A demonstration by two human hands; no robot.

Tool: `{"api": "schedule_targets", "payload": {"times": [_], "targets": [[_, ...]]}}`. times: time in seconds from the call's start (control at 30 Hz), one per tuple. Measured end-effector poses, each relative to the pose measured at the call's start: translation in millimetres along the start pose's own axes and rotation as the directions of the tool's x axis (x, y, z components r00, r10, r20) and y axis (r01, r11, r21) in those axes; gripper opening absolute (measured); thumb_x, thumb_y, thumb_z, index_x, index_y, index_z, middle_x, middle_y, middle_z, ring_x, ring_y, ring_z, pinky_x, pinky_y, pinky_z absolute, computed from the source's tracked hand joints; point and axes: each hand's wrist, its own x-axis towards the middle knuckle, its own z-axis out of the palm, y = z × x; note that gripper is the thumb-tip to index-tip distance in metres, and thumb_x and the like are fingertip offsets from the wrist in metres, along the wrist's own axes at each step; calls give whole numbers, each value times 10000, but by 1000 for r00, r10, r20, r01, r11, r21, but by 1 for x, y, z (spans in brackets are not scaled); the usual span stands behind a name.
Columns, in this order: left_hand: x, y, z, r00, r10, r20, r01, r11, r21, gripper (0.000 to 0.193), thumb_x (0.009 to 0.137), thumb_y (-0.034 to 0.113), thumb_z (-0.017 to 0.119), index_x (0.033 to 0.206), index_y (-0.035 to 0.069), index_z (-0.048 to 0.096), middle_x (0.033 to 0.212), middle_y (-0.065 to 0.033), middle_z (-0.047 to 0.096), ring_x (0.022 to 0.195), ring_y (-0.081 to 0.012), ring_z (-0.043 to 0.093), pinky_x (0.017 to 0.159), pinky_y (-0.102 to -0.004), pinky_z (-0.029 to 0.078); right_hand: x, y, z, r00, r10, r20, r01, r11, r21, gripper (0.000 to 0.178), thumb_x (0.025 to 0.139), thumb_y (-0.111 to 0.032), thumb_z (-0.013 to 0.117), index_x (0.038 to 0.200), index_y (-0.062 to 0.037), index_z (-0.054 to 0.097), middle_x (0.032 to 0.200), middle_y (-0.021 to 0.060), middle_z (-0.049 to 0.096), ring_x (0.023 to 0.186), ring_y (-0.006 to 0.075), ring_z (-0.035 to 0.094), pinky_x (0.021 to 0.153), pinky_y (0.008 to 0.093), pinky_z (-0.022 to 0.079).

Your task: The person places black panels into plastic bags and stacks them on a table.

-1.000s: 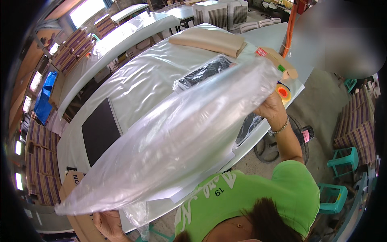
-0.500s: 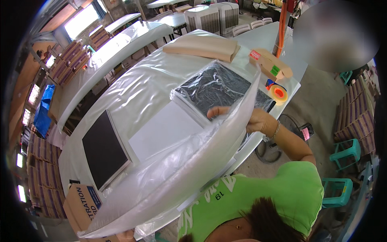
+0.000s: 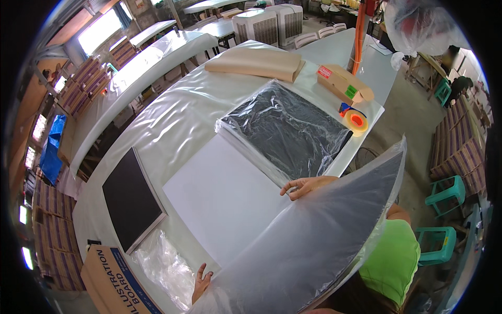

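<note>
A large translucent plastic sheet [image 3: 319, 235] arches across the front of the table, over both my forearms. Out past its far edge comes my right hand [image 3: 311, 186], fingers loosely extended beside the right corner of a white board [image 3: 222, 183]. My left hand [image 3: 202, 283] shows at the sheet's lower left edge, fingers apart, near the board's front corner; its wrist is out of sight. I see nothing held in either hand. Behind the board lies a black panel wrapped in clear plastic [image 3: 285, 128]. The near part of the white board is covered by the sheet.
To the left lie a black board [image 3: 132, 199], crumpled clear plastic [image 3: 164, 267] and a printed cardboard box [image 3: 112, 282]. Folded brown paper [image 3: 256, 63], a small carton [image 3: 340, 83] and a tape roll [image 3: 356, 121] sit at the far side. Green stools [image 3: 438, 246] stand right.
The plastic sheet has swung right and toward me, uncovering more of the white board. My right hand has come down beside the board; my left hand has moved up into clearer view.
</note>
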Motion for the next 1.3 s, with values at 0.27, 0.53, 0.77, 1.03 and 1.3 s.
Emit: {"api": "schedule_targets", "payload": {"times": [0.27, 0.53, 0.77, 1.03, 1.3], "targets": [[82, -64, -51, 999, 31, -35, -35, 990, -134, 564, 910, 99, 543, 1395, 184, 268, 925, -36, 530, 679, -93, 530, 580, -253, 487, 14, 61, -50, 962, -80, -261, -2, 953, -302, 323, 895, -197, 588, 1187, -101, 488, 747, -33, 487, 655, 45, 486, 572, 213, 400], [95, -95, -59, 961, 210, -181, -214, 977, -5, 622, 876, 58, 559, 1405, 179, 257, 913, -58, 525, 751, -132, 534, 653, -281, 495, 36, 117, -76, 885, -341, -319, 137, 843, -520, 317, 866, -220, 628, 1130, -62, 555, 734, -30, 493, 670, 39, 443, 578, 204, 346], [114, -108, -74, 905, 313, -288, -305, 949, 76, 628, 869, 48, 561, 1405, 170, 258, 914, -62, 526, 761, -139, 535, 669, -278, 492, 53, 152, -87, 776, -462, -429, 348, 882, -319, 300, 861, -204, 640, 1109, -54, 564, 683, -53, 515, 598, 27, 442, 534, 196, 337], [135, -129, -90, 851, 390, -352, -367, 921, 135, 635, 860, 36, 563, 1404, 159, 259, 915, -66, 528, 772, -147, 536, 687, -275, 489, 45, 150, -62, 703, -450, -551, 409, 889, -204, 227, 899, -164, 577, 1086, -37, 556, 784, -21, 604, 629, 30, 550, 561, 205, 469], [158, -140, -115, 824, 445, -351, -398, 895, 201, 623, 857, 30, 562, 1394, 143, 269, 912, -70, 529, 778, -154, 534, 701, -272, 485, 57, 163, -50, 556, -470, -685, 475, 857, -201, 279, 871, -150, 603, 1106, -22, 521, 948, 49, 597, 829, 88, 579, 722, 258, 489]]}}
